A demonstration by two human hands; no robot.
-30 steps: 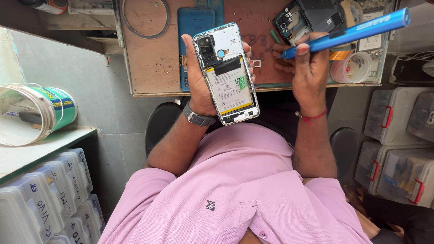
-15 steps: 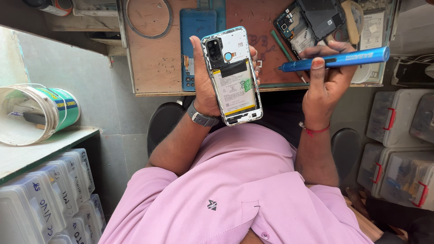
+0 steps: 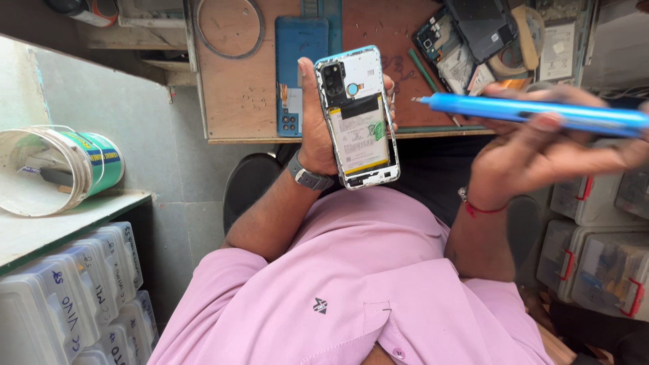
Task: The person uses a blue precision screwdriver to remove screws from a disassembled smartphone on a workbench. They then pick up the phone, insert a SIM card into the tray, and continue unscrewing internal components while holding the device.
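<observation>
Wooden workbench, grey wall, stacked plastic bins, daylight.

One head-worn view, steeply down and close over the wooden workbench and pink-shirted lap.

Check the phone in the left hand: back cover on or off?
Off. The phone in the left hand shows its bare battery, camera module and frame; a blue back cover lies on the bench.

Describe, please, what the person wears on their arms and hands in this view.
Both forearms are bare; short pink shirt sleeves end near the elbows. The left hand has a grey wristwatch on a dark band at its wrist. The right hand has a thin red thread bracelet at its wrist. No gloves, and no rings that can be made out.
</observation>
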